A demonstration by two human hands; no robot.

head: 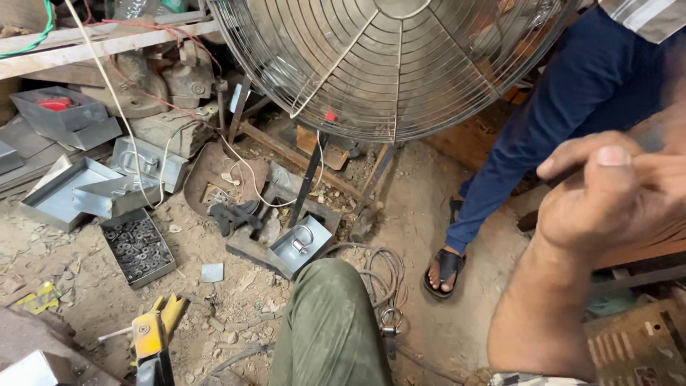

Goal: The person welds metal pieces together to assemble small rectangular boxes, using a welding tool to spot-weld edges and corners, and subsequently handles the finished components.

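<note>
1. The right hand [607, 193] is raised at the right edge of the view. Its bare forearm comes up from the near right corner
2. Its grip is closed, with the fingers curled in against the thumb. Whether anything small is pinched inside cannot be made out. The left hand is out of sight
3. Nothing on the floor is touched. The loose part nearest the person is a small metal U-clamp [389, 319], lying on the dirt floor [457, 214] just right of the person's knee in green trousers [332, 322], on a coil of grey cable [382, 268]
4. A second U-clamp sits in a small open metal box [300, 244] just beyond the knee, at the foot of a large wire-guarded fan [393, 64]
5. To the left are grey metal trays [64, 196] and a flat box of dark washers [137, 246]
6. Another person's leg in blue trousers [550, 114], foot in a black sandal [444, 268], stands between the fan and the raised hand
7. Judging from this, good handling means keeping the closed fingers steady and away from the fan guard, and minding the cable coil and the nearby foot when reaching down
</note>
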